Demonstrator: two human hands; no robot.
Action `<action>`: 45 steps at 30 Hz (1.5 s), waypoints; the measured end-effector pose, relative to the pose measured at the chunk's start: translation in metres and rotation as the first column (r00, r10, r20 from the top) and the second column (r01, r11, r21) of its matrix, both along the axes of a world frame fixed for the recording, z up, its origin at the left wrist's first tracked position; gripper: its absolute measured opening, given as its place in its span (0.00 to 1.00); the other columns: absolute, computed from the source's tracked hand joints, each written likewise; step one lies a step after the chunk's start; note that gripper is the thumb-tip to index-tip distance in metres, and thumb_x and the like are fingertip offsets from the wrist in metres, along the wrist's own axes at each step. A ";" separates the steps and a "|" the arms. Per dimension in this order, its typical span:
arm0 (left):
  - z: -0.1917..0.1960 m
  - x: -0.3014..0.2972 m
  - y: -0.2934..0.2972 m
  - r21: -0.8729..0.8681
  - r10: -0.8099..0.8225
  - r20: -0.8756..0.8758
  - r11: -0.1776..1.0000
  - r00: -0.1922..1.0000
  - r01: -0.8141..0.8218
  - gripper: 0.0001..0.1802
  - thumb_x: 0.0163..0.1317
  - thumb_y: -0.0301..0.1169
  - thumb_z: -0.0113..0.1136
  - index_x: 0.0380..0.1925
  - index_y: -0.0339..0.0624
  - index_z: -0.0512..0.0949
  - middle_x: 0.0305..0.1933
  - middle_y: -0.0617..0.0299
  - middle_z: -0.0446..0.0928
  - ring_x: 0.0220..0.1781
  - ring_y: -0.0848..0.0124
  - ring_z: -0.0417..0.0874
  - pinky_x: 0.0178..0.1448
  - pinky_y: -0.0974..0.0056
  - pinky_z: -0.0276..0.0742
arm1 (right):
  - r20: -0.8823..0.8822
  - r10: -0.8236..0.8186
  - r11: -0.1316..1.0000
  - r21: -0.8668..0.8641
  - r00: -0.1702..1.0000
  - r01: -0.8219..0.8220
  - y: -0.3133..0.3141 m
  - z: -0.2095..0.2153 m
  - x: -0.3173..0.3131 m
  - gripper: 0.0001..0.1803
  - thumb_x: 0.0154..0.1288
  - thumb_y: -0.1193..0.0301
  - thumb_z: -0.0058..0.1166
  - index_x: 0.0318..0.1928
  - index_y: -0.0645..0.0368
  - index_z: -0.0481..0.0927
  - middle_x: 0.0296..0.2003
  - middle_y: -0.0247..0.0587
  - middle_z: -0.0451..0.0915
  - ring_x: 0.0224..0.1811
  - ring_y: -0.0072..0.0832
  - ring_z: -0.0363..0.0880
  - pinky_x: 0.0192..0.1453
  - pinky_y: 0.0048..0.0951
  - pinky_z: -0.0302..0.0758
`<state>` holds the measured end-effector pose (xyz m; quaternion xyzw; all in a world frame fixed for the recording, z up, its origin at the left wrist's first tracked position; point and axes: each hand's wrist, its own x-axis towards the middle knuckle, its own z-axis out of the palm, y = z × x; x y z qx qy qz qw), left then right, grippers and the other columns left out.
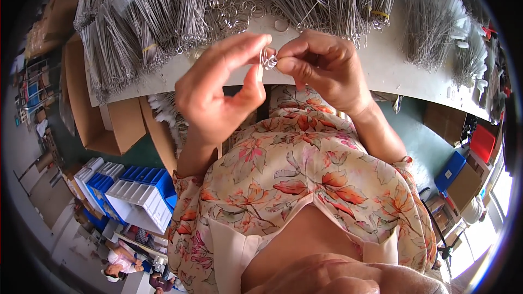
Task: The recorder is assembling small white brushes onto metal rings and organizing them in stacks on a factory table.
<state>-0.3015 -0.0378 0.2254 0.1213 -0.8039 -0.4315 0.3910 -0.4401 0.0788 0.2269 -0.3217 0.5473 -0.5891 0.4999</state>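
Close together over the near edge of the table, my left hand (215, 90) and my right hand (329, 68) meet at some small shiny metal rings (269, 61). The left thumb and forefinger grip them from one side. From the other side, my right thumb and forefinger pinch at the same rings. How the rings link is too small to tell. Just beyond my fingers lies a heap of loose metal rings (231, 2). Thin wire brushes (188, 8) with looped ends and white bristles lie bundled to its left, and more wire brushes (338, 0) lie to its right.
The bundles and rings rest on a pale table (395, 65). Further wire brushes (436, 27) cover its right end. Open cardboard boxes (111, 125) and blue and white plastic bins (139, 193) stand on the left. Other people (128, 261) are at the lower left.
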 end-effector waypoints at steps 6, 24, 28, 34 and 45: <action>-0.001 0.000 0.003 0.233 -0.114 -0.003 0.966 0.993 0.111 0.17 0.47 0.12 0.58 0.40 0.31 0.78 0.41 0.53 0.78 0.38 0.73 0.80 0.41 0.72 0.79 | -0.119 -0.132 0.987 -0.111 0.984 0.119 0.000 0.002 0.009 0.06 0.60 0.75 0.55 0.37 0.65 0.78 0.26 0.34 0.78 0.25 0.16 0.75 0.29 0.17 0.72; 0.000 -0.003 -0.038 0.388 -0.209 0.216 0.915 0.954 0.113 0.12 0.53 0.20 0.59 0.39 0.36 0.79 0.37 0.58 0.80 0.38 0.73 0.81 0.40 0.71 0.78 | -0.745 -0.134 0.984 -0.177 0.654 0.000 -0.010 -0.033 0.011 0.07 0.50 0.78 0.55 0.32 0.58 0.79 0.25 0.39 0.75 0.25 0.29 0.77 0.28 0.27 0.74; 0.009 -0.021 -0.131 -0.028 0.271 0.496 0.954 0.825 -0.297 0.13 0.58 0.36 0.58 0.37 0.37 0.79 0.33 0.59 0.81 0.37 0.73 0.81 0.40 0.70 0.76 | -0.978 -0.177 0.963 -0.196 0.115 -0.183 -0.029 -0.077 0.026 0.11 0.46 0.73 0.51 0.34 0.53 0.77 0.31 0.33 0.74 0.38 0.28 0.75 0.34 0.29 0.75; -0.021 -0.031 -0.177 -0.433 0.496 0.677 0.866 0.543 -0.251 0.16 0.57 0.44 0.57 0.30 0.43 0.79 0.28 0.60 0.80 0.31 0.63 0.81 0.36 0.64 0.72 | -0.882 -0.442 0.881 -0.461 0.162 -0.108 -0.035 -0.047 -0.009 0.03 0.49 0.74 0.55 0.27 0.54 0.77 0.26 0.34 0.76 0.31 0.29 0.75 0.35 0.30 0.73; 0.001 -0.017 -0.144 -0.400 0.618 0.284 0.771 0.733 -0.495 0.07 0.60 0.32 0.54 0.31 0.40 0.72 0.27 0.58 0.79 0.30 0.66 0.82 0.35 0.64 0.75 | -0.939 -0.203 0.770 0.023 0.279 0.637 -0.031 -0.008 -0.109 0.13 0.55 0.59 0.57 0.34 0.55 0.82 0.26 0.41 0.81 0.27 0.32 0.80 0.33 0.30 0.74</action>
